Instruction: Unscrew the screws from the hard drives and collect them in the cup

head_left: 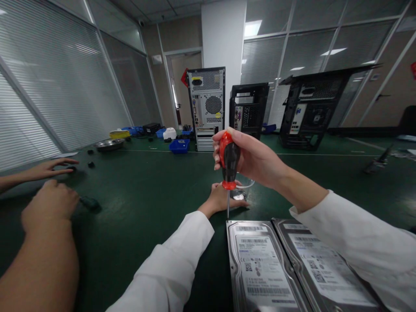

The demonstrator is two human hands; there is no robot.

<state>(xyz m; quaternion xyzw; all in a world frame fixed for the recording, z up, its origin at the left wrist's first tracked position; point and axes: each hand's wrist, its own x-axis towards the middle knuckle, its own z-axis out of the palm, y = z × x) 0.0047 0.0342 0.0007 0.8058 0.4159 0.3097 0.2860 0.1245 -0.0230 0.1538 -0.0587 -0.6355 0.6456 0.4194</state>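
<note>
My right hand (256, 158) grips a red-and-black screwdriver (231, 160) by its handle. The shaft points straight down, and its tip meets the far left corner of a silver hard drive (260, 268). Just behind the screwdriver, my left hand (219, 200) curls around a small clear round container (245, 183) with something shiny in its bottom; the screwdriver partly hides these fingers. A second hard drive (325, 268) lies label up beside the first, partly covered by my right sleeve.
Another person's hands (50, 203) work at the left with small dark parts. Computer towers (208, 108) stand at the back, near a blue tray (179, 146), a metal bowl (109, 144) and a yellow tray (119, 134). The green table (146, 186) lies beneath.
</note>
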